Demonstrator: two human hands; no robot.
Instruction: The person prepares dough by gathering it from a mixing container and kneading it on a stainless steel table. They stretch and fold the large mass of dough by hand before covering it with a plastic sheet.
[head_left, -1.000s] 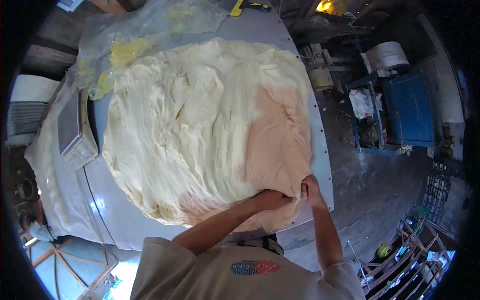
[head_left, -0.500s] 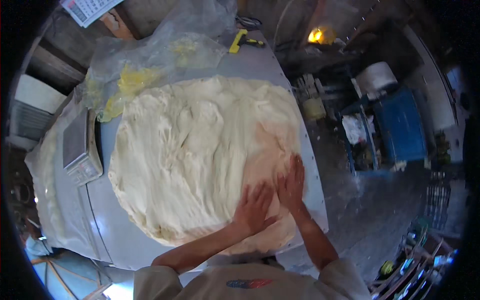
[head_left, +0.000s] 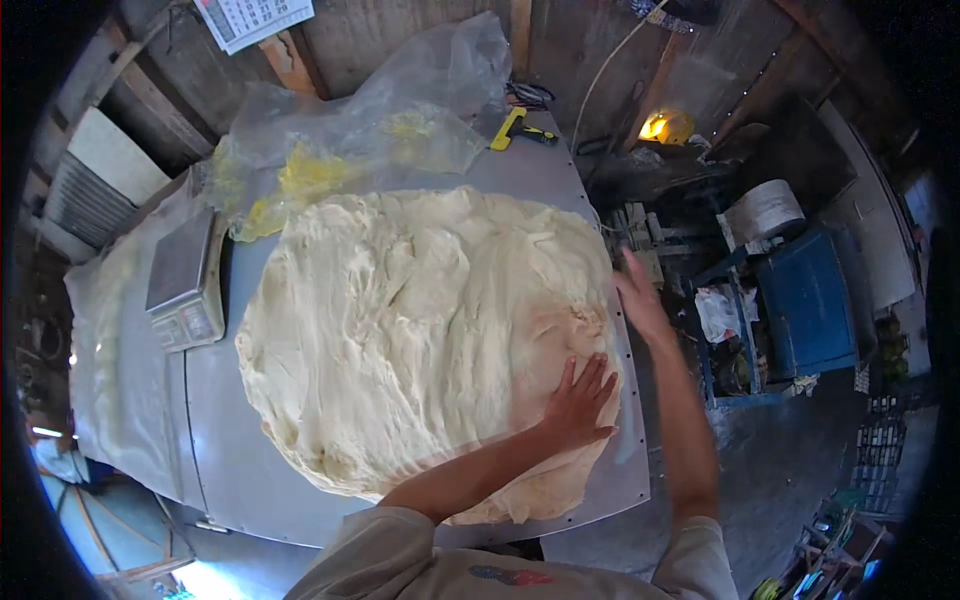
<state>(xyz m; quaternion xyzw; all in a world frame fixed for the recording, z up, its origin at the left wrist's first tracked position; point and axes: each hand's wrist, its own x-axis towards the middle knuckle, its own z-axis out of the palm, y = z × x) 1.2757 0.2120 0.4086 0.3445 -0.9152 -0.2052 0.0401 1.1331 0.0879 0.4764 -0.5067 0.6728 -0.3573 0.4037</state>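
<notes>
A broad mound of pale dough [head_left: 400, 330], pinkish toward its right part, covers much of the metal-topped table [head_left: 270, 500]. My left hand [head_left: 578, 405] lies on the lower right of the dough with its fingers spread. My right hand [head_left: 642, 295] is at the dough's right edge, its fingers stretched out and slightly blurred; whether it touches the dough I cannot tell. Neither hand holds anything.
A scale [head_left: 185, 275] sits left of the dough. Crumpled plastic sheeting [head_left: 420, 80] and a yellow-black tool [head_left: 510, 130] lie toward the back. A blue metal stand [head_left: 800, 300], a roll [head_left: 760, 210] and a lit yellow lamp [head_left: 655, 127] are at the right.
Both hands have let go of the pinched dough edge. The left now lies flat on the dough; the right has moved up along the right edge. The view has shifted, showing more wall.
</notes>
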